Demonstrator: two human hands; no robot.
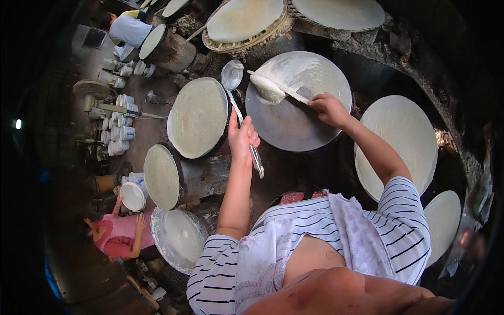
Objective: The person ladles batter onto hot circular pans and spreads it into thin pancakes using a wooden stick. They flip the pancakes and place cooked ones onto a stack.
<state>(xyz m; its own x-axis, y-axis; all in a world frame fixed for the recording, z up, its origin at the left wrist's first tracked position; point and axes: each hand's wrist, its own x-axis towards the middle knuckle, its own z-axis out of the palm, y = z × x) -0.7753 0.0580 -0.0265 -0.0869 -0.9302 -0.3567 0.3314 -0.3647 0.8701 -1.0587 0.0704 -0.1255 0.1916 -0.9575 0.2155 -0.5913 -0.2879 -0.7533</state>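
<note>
In my left hand [242,138] is the handle of a metal ladle [232,75], whose bowl lies between a batter-coated round pan and a wide metal griddle. My right hand [330,110] grips a pale spreader stick [289,91] over the round metal griddle [295,130]. Beside that stick's far part, a lump of white batter [268,89] sits at the griddle's left side. A thin streaky layer of batter covers the griddle's upper part, while its lower part shows grey metal. To the left, the round pan [199,118] bears a pale, even sheet of batter.
More batter-coated rounds stand at the right [397,145], the lower left [161,177] and the top [246,19]. A large metal basin [197,260] holds white batter. A co-worker in pink [126,232] is near a white bucket [133,196]; another person [130,29] bends at upper left.
</note>
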